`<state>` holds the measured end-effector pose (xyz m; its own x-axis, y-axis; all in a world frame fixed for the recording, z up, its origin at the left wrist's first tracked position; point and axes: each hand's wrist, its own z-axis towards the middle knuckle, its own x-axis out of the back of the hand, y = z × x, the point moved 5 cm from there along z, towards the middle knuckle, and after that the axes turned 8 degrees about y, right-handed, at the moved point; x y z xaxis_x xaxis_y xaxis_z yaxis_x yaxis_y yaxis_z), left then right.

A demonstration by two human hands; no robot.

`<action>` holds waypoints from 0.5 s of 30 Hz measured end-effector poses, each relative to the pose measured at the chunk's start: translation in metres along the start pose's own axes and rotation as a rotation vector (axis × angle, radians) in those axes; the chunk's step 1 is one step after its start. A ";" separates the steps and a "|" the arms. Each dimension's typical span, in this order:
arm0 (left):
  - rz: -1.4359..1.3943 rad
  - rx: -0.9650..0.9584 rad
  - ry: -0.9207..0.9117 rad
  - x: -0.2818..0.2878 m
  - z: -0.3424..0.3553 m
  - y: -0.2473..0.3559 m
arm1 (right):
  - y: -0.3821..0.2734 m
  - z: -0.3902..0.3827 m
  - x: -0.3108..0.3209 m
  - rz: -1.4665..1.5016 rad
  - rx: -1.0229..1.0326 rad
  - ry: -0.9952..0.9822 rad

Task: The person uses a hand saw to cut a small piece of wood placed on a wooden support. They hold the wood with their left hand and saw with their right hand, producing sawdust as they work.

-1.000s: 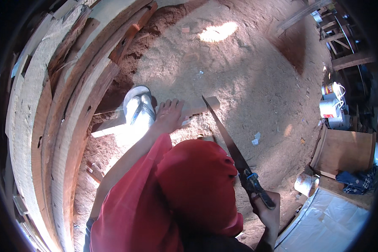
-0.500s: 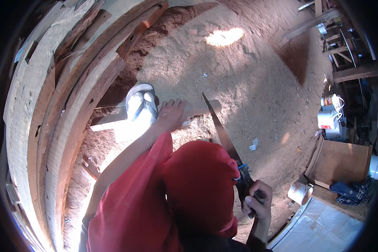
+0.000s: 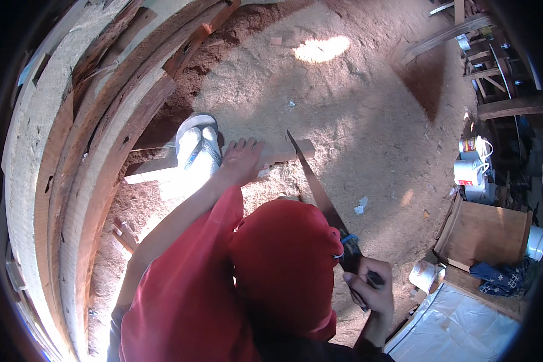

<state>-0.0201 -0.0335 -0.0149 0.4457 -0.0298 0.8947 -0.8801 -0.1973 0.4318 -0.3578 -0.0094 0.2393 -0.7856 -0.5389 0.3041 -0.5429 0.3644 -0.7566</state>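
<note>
While the left hand (image 3: pixel 241 163) lies over a pale wooden board (image 3: pixel 286 151), right hand (image 3: pixel 374 283) holds a tapering, black-handled metal handsaw (image 3: pixel 323 196)
Right grip closed round the saw's handle, blade crossing near the board's right end; left grip pinching or not, cannot tell; board on dusty brown ground (image 3: pixel 368 120), left hand beside a grey-soled sandal (image 3: pixel 183 136)

I see open floor (image 3: pixel 350 114) past the board (image 3: pixel 286 151); stacked timbers (image 3: pixel 99 172) block the left, while buckets (image 3: pixel 467 172) and a brown wooden panel (image 3: pixel 484 233) crowd the right.
</note>
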 end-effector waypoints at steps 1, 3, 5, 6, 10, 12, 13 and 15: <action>0.034 -0.028 0.061 0.000 -0.001 0.000 | 0.002 0.004 -0.006 0.022 -0.006 -0.003; 0.103 -0.068 0.181 -0.002 -0.006 -0.008 | -0.008 -0.003 -0.006 -0.016 0.016 -0.024; 0.107 -0.069 0.190 -0.003 -0.006 -0.008 | -0.014 -0.023 0.011 -0.028 0.073 -0.056; 0.107 -0.071 0.192 -0.003 -0.007 -0.006 | -0.015 -0.029 0.016 0.073 -0.017 -0.045; 0.054 -0.035 0.065 0.000 0.001 -0.001 | -0.014 -0.012 0.007 0.107 -0.006 -0.001; 0.002 -0.025 0.047 0.001 -0.001 0.000 | -0.003 -0.004 -0.001 0.117 -0.039 -0.013; 0.010 -0.024 0.050 0.002 -0.001 0.001 | 0.000 -0.003 -0.005 0.121 -0.056 -0.019; 0.030 -0.005 0.060 0.005 -0.005 -0.004 | -0.008 -0.015 -0.002 0.060 -0.029 -0.015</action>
<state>-0.0155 -0.0281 -0.0117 0.4086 0.0236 0.9124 -0.8937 -0.1925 0.4052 -0.3564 0.0001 0.2535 -0.8126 -0.5268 0.2493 -0.5032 0.4184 -0.7561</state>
